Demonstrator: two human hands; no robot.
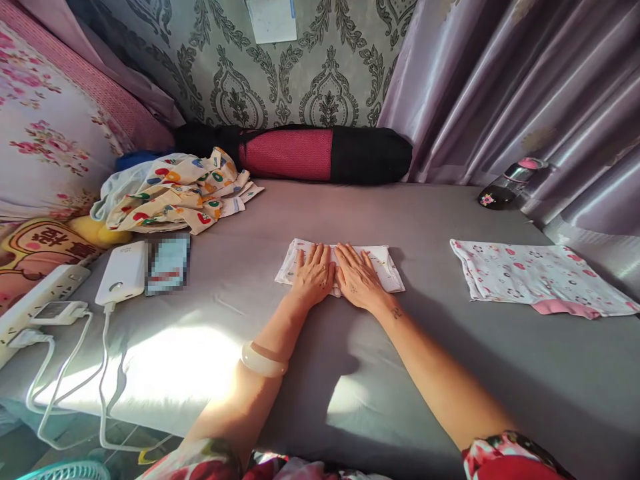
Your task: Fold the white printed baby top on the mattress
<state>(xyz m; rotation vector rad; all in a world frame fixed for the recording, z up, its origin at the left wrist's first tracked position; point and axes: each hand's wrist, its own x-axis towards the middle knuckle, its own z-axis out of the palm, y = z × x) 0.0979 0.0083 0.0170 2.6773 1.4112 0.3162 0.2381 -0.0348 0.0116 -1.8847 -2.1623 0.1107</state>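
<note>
A small folded white garment with a fine print (387, 270) lies on the grey bed sheet (240, 280). My left hand (315, 275) rests flat on its left half, fingers stretched away from me. Beside it, my right hand (357, 277) presses flat on the other half, palm down, and the two hands almost touch. Neither hand grips anything. Off to the right lies another garment, white with pink and red prints (530, 273), folded flat with a pink edge toward me. What is under my palms is hidden.
A crumpled heap of patterned cloth (185, 190) lies at the back left. Behind it stretches a black and red roll bag (290, 153). A white power bank (120, 273), a power strip (47, 293) and cables occupy the left edge. A bottle (510, 183) leans by the curtain (460, 87).
</note>
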